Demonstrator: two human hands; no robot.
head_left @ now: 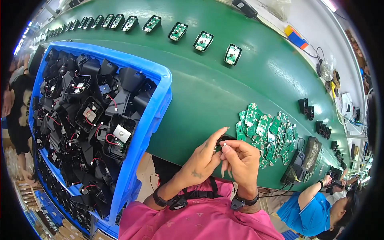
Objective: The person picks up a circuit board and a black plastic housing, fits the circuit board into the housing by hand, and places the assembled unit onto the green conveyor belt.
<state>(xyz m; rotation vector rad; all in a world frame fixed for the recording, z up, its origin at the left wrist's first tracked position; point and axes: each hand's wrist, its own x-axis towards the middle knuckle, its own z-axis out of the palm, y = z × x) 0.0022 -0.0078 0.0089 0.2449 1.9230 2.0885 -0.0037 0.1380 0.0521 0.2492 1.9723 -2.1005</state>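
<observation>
Both my hands meet at the near edge of the green table. My left hand is closed around a black plastic housing, mostly covered by my fingers. With thumb and forefinger, my right hand pinches a small white connector at that housing. Just beyond my right hand lies a loose pile of green circuit boards. To my left, a blue crate is heaped with black housings, some showing red wires and silver metal parts.
Housings with green boards inside stand in a curved row along the far side. Smaller black housings line the right side. A black device with cables sits right of the board pile. A co-worker in blue works at the right.
</observation>
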